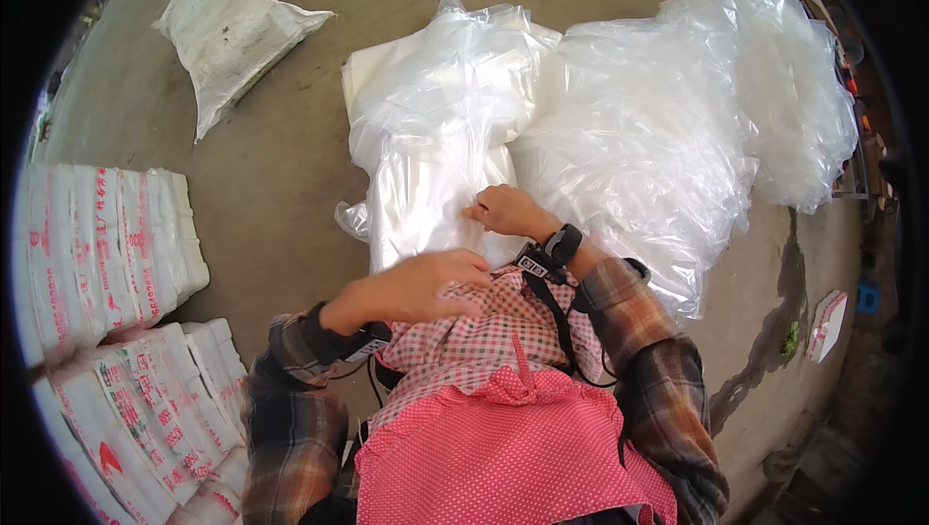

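Observation:
A stack of white and clear plastic film [426, 128] lies right in front of me, its upper layers crumpled and shiny. My right hand [513, 212] is over the near part of this stack, fingers curled closed and pinching the clear film. Closer to my body is my left hand [421, 288], held in front of the apron at the stack's near edge. Motion smears its fingers, so whether it grips anything is not visible. To the right, against the stack, a large loose heap of clear plastic [639, 138] spreads out.
White packs with red print [106, 244] are piled at the left, with more bundles [145, 409] nearer me. A dirty white sack [237, 36] lies on the concrete floor [290, 104]. At the right are a wet streak [774, 331] and a small white block [827, 327].

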Action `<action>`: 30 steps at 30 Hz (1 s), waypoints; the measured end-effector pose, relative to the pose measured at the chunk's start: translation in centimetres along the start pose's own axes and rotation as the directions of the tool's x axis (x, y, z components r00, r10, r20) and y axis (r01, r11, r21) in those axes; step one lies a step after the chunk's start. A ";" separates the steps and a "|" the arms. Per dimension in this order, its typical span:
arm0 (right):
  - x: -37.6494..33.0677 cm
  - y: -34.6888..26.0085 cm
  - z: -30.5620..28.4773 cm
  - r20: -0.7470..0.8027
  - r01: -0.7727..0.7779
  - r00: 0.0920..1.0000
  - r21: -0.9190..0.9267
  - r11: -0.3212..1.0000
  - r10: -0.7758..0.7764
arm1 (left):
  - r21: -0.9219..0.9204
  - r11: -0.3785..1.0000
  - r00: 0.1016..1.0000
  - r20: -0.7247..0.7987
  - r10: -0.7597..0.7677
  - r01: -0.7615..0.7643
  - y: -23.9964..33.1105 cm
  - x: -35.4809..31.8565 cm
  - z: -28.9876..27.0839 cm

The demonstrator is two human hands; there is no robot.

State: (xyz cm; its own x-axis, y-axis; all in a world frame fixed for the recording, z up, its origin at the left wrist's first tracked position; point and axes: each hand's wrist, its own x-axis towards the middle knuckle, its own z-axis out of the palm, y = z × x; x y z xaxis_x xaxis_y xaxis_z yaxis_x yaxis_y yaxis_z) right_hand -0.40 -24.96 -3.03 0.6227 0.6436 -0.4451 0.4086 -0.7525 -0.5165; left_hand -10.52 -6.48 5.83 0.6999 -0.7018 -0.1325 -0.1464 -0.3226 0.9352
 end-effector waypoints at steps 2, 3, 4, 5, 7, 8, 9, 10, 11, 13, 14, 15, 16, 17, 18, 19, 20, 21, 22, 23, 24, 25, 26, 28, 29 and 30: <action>-0.6 0.3 0.9 -0.124 0.001 0.992 0.254 0.967 0.031 | -0.090 0.989 0.971 -0.202 -0.130 0.114 -1.2 -1.0 -2.9; -1.2 0.6 0.7 -0.151 0.077 0.988 0.404 0.911 -0.016 | -0.114 0.982 0.911 -0.371 -0.180 0.148 -2.1 -1.4 -4.2; -2.0 0.8 0.2 -0.162 0.077 0.987 0.526 0.847 0.011 | -0.153 0.962 0.851 -0.450 -0.271 0.226 -3.3 -1.3 -5.2; -2.8 0.9 -0.4 -0.173 0.083 0.984 0.636 0.768 0.037 | -0.184 0.950 0.791 -0.526 -0.311 0.251 -4.6 -0.8 -6.0; -4.6 0.7 -1.6 -0.209 0.131 0.978 0.668 0.733 0.015 | -0.272 0.882 0.746 -0.470 -0.471 0.385 -6.9 0.1 -5.9; -5.4 0.4 -2.2 -0.229 0.156 0.973 0.651 0.743 -0.003 | -0.294 0.818 0.746 -0.341 -0.572 0.493 -7.8 0.5 -5.6; -6.0 0.1 -2.7 -0.271 0.194 0.962 0.631 0.751 -0.021 | -0.247 0.742 0.701 -0.244 -0.670 0.623 -8.5 1.0 -5.3; -6.5 -0.4 -3.2 -0.247 0.182 0.969 0.637 0.749 -0.025 | -0.374 0.759 0.740 -0.229 -0.633 0.533 -8.9 1.5 -4.9; -7.0 -0.9 -3.5 -0.253 0.190 0.967 0.645 0.740 -0.028 | -0.443 0.755 0.770 -0.196 -0.607 0.483 -9.1 2.0 -4.2; -7.6 -1.7 -3.9 -0.189 0.177 0.980 0.691 0.701 -0.061 | -0.504 0.777 0.790 -0.263 -0.554 0.377 -9.2 2.9 -3.7; -7.7 -2.0 -3.9 -0.183 0.188 0.979 0.667 0.721 -0.086 | -0.611 0.743 0.797 -0.288 -0.532 0.275 -9.2 3.2 -3.5; -7.8 -2.3 -3.8 -0.176 0.209 0.977 0.661 0.721 -0.122 | -0.693 0.703 0.795 -0.335 -0.506 0.156 -9.2 3.5 -3.4; -7.8 -2.4 -3.7 -0.199 0.255 0.966 0.608 0.752 -0.167 | -0.760 0.649 0.792 -0.379 -0.478 0.028 -9.2 3.8 -3.3; -7.8 -2.4 -3.5 -0.230 0.290 0.952 0.476 0.830 -0.201 | -0.830 0.557 0.783 -0.358 -0.508 -0.018 -9.3 4.0 -3.3; -7.7 -2.4 -3.3 -0.263 0.328 0.933 0.339 0.882 -0.246 | -0.881 0.467 0.780 -0.346 -0.522 -0.078 -9.4 4.2 -3.3; -7.7 -2.4 -3.0 -0.292 0.330 0.918 0.192 0.924 -0.268 | -0.920 0.369 0.802 -0.319 -0.504 -0.134 -9.6 4.3 -3.4; -7.7 -2.3 -2.7 -0.232 0.278 0.942 0.146 0.949 -0.241 | -0.955 0.199 0.804 -0.293 -0.517 -0.220 -9.8 4.3 -3.4; -7.7 -2.1 -2.5 -0.237 0.294 0.938 0.161 0.942 -0.253 | -0.949 0.215 0.786 -0.313 -0.534 -0.232 -10.0 4.2 -3.5; -7.8 -2.0 -2.3 -0.228 0.287 0.942 0.168 0.943 -0.246 | -0.947 0.202 0.814 -0.317 -0.487 -0.248 -10.1 4.0 -3.5; -7.9 -1.8 -2.2 -0.182 0.262 0.956 0.175 0.949 -0.231 | -0.947 0.207 0.797 -0.320 -0.512 -0.248 -10.2 3.8 -3.5; -8.0 -1.6 -2.2 -0.175 0.232 0.963 0.145 0.962 -0.206 | -0.928 0.283 0.814 -0.354 -0.460 -0.244 -10.1 3.5 -3.5; -8.1 -1.4 -2.4 -0.236 0.243 0.951 0.174 0.954 -0.199 | -0.900 0.374 0.788 -0.392 -0.475 -0.222 -9.9 3.1 -3.5; -8.2 -1.2 -2.6 -0.277 0.239 0.944 0.198 0.951 -0.180 | -0.864 0.456 0.777 -0.433 -0.457 -0.213 -9.6 2.6 -3.4; -8.4 -0.9 -3.4 -0.383 0.253 0.912 0.248 0.935 -0.145 | -0.871 0.463 0.718 -0.428 -0.549 -0.165 -8.7 1.6 -3.3; -8.5 -0.8 -3.8 -0.413 0.248 0.901 0.246 0.937 -0.131 | -0.873 0.458 0.727 -0.424 -0.540 -0.169 -8.2 1.2 -3.3; -8.5 -0.8 -4.3 -0.451 0.259 0.884 0.253 0.932 -0.123 | -0.870 0.468 0.705 -0.430 -0.563 -0.157 -7.7 0.7 -3.3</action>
State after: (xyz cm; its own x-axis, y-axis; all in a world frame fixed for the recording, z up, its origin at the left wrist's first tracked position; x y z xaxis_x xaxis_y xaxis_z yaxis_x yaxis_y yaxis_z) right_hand -3.15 -30.44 4.28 0.8009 0.5988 -0.0001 0.3733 -0.4994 -0.7818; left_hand -6.57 -2.41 -0.40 0.8771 -0.0401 -0.4786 0.4293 0.5121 0.7439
